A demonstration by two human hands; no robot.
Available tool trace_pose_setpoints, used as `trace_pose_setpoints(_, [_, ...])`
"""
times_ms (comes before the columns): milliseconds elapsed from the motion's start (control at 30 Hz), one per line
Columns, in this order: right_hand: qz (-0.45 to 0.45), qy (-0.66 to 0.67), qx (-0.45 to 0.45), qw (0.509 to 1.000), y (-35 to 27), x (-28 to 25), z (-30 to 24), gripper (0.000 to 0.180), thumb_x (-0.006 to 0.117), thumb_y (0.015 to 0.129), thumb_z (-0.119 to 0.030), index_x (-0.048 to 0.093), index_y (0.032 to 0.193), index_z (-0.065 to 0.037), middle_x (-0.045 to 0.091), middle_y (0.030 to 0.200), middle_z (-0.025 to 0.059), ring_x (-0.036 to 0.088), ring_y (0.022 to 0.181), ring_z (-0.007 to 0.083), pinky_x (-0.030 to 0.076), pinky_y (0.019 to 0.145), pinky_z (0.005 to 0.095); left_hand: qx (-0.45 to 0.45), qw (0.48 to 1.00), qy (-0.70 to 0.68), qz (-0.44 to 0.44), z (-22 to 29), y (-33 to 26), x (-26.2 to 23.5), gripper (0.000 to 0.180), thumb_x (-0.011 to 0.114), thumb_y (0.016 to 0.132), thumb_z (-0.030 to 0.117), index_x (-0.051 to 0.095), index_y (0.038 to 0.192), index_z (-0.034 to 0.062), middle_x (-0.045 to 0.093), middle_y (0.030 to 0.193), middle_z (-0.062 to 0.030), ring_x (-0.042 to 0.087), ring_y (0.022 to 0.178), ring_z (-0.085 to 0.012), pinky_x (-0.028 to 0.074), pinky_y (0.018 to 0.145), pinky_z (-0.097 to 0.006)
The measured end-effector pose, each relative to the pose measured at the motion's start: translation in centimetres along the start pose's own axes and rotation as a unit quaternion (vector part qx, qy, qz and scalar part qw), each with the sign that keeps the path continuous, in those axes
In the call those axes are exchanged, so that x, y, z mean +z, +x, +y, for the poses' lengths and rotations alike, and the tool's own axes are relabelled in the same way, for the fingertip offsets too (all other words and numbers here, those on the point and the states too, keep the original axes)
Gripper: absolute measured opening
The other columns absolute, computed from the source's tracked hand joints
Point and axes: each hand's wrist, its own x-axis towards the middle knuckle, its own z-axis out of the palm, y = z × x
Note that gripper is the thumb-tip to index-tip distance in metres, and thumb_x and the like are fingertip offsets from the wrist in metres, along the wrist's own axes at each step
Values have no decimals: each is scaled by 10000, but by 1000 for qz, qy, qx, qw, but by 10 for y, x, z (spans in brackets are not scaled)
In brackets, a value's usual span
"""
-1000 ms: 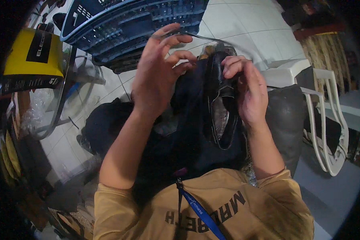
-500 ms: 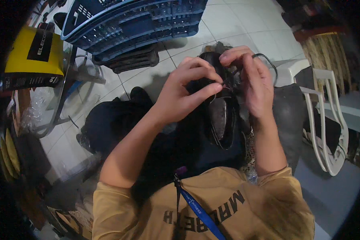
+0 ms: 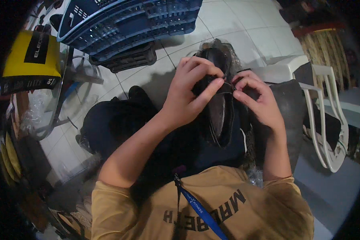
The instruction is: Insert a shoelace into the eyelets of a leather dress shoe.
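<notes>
A black leather shoe [image 3: 217, 116] lies lengthwise over my lap, pointing away from me. My left hand [image 3: 192, 86] reaches over it from the left, thumb and forefinger pinched together at a thin dark shoelace across its middle. From the right, my right hand [image 3: 262, 98] bends its fingers to the same spot. Its thumb and fingertips are close together at the shoe's edge; what lies between them is too small to make out. Clear crinkled plastic [image 3: 232, 54] shows around the shoe's far end.
A blue plastic crate [image 3: 148, 26] stands on the tiled floor ahead, above a black crate [image 3: 128, 58]. At left, a yellow and black bag [image 3: 32, 56] sits by a metal frame. A white plastic chair [image 3: 334, 148] is at right, beside a dark grey padded surface [image 3: 286, 108].
My right hand has come down and lower along the shoe, its fingers now bent in beside my left fingertips. The lace loop that stuck out to its right is gone from there. My left hand keeps its pinch.
</notes>
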Motion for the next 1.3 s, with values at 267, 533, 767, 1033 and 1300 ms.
trace_pose_setpoints(267, [-143, 136, 214, 957, -1, -64, -42, 268, 752, 979, -115, 616, 759, -49, 651, 692, 31, 642, 718, 152, 492, 723, 298, -11, 1000, -11, 24, -3, -2, 5, 122, 740, 971, 79, 712, 1088, 55, 673, 1121, -82, 596, 1161, -255, 432, 1047, -378])
trace_pose_setpoints(533, [-111, 114, -122, 980, 84, -16, -129, 399, 754, 971, -343, 648, 772, -13, 602, 608, 25, 612, 570, 191, 476, 569, 323, -67, 994, -82, 38, -12, -10, 13, 167, 735, 992, 87, 721, 1150, 35, 691, 1166, -89, 626, 1130, -233, 476, 1013, -366])
trace_pose_setpoints(767, [-283, -257, -246, 891, 157, 46, -154, 537, 673, 1038, -507, 804, 993, 12, 766, 835, 93, 684, 759, 166, 542, 707, 351, -153, 976, -154, 22, -5, -17, 4, 180, 698, 1032, 88, 714, 1184, -6, 708, 1097, -67, 647, 1062, -160, 491, 994, -318])
trace_pose_setpoints(1033, [-25, -62, -163, 984, 97, -29, -81, 261, 679, 1052, -220, 770, 1125, 13, 759, 1070, 91, 692, 977, 164, 539, 874, 311, -81, 991, -101, 11, -10, -8, -4, 152, 709, 996, 60, 709, 1140, 10, 653, 1153, -78, 603, 1163, -195, 449, 1049, -341])
trace_pose_setpoints(1300, [20, 82, -16, 996, 17, 5, -7, 166, 806, 951, -121, 813, 1090, -31, 696, 1070, 56, 644, 991, 148, 494, 856, 287, -91, 986, -139, 14, -1, -4, 0, 132, 713, 984, 49, 734, 1106, 5, 656, 1151, -78, 603, 1172, -196, 453, 1044, -338])
